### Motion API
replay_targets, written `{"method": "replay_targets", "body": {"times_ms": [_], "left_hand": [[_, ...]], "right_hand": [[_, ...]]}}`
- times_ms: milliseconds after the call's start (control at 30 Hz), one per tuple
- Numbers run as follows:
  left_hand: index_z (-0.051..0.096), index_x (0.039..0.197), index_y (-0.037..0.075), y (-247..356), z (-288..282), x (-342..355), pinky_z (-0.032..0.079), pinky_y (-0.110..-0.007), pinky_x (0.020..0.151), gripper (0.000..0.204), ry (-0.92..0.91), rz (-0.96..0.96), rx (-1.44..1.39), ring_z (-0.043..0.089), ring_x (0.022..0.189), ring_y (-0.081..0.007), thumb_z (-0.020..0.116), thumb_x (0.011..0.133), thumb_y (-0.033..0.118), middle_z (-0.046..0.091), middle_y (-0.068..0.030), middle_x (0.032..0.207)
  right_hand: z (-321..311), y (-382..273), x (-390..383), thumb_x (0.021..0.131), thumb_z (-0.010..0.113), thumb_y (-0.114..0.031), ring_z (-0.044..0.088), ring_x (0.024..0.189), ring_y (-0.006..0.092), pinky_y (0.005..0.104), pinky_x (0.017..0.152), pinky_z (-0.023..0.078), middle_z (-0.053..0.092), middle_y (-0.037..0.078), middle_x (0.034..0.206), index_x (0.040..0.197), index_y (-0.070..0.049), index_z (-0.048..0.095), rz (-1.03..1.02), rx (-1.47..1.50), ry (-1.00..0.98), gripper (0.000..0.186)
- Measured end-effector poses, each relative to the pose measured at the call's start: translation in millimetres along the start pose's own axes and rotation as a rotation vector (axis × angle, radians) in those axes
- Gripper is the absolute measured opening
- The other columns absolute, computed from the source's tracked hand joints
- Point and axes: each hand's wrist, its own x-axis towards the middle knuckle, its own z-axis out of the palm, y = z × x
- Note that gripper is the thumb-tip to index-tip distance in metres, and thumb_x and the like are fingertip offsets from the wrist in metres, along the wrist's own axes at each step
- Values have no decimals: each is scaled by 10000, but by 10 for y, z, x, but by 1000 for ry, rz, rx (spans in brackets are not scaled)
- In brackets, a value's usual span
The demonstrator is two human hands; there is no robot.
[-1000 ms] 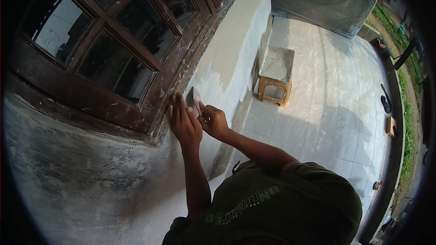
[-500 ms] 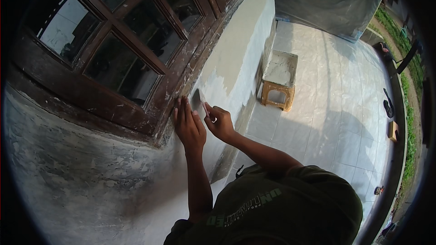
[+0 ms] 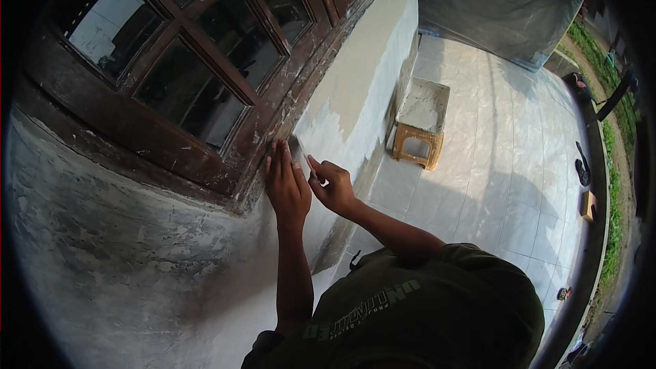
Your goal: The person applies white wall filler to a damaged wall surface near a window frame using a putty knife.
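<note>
My right hand (image 3: 333, 188) grips a putty knife (image 3: 301, 149), its thin blade against the wall (image 3: 352, 113) just beside the window frame's edge. Flat on the wall lies my left hand (image 3: 288, 190), its fingers stretched out and their tips close to the lower corner of the brown wooden window frame (image 3: 263, 138). The blade is just right of those fingertips. White filler covers part of the beige wall near the knife in a ragged-edged patch. The knife's handle is mostly hidden in my right fist.
A tray of pale filler (image 3: 425, 108) rests on a tan plastic stool (image 3: 418, 145) by the wall. Plastic sheeting covers the tiled floor (image 3: 471, 184); a dark sheet (image 3: 499, 7) hangs at the back. A small box (image 3: 588, 206) sits near the low ledge at right.
The view has shifted slightly. The putty knife's blade has turned a little and shows narrower beside my left fingertips. Both hands stay at nearly the same spot on the wall.
</note>
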Motion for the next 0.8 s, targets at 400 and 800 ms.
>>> {"method": "replay_targets", "body": {"times_ms": [400, 800], "left_hand": [[425, 1386, -93, 12, -22, -12, 301, -484, 1132, 454, -27, 33, -27, 408, 1370, -377, 380, 1000, 142, 463, -245, 1431], [432, 1384, -91, 80, -62, 36, 307, -471, 1134, 453, -13, -4, -23, 433, 1350, -372, 384, 999, 143, 475, -249, 1418]], "right_hand": [[-22, 104, 332, 784, 629, -53, 655, 686, 320, 406, 624, 538, 643, 142, 805, 1192, 18, 591, 0, -305, -70, 416], [-306, 208, 757, 812, 616, -8, 613, 590, 248, 345, 591, 493, 618, 157, 714, 1179, 22, 652, 28, -256, 124, 370]]}}
